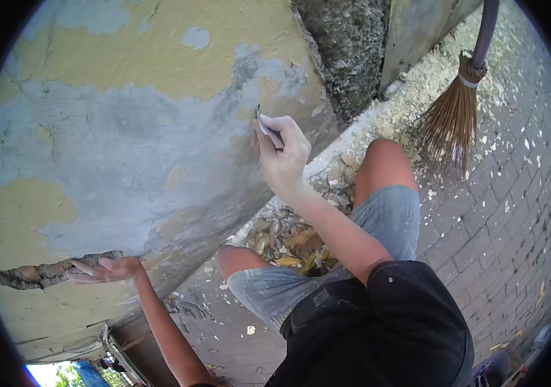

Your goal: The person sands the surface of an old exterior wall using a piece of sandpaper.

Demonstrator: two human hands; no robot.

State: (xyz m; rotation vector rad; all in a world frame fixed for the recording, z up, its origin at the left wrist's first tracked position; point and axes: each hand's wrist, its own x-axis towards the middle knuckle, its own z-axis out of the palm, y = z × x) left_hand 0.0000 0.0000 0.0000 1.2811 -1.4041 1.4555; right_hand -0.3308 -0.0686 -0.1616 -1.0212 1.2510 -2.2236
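Far left, low on the wall (pixel 120 148), we see a rough, dark crack (pixel 27 276) running sideways. Left hand (pixel 111 269) at the crack's right end, open, fingers extended leftward along it, holding nothing; we cannot tell how firmly it presses. The wall between the hands is patchy: yellow paint, broken by a broad grey area. Right of this, the right hand (pixel 290 158) is closed around a thin, flat tool (pixel 273 137), gripped between thumb and fingers. Tool is at the wall, near the yellow-grey boundary; whether its edge touches, we cannot tell. Below that hand, between the bent knees, dry leaves (pixel 298 238) gather along the wall's foot. Far right, we note a broom (pixel 454 113), bristles down, and grey paving (pixel 482 238) strewn with pale flakes (pixel 498 61).
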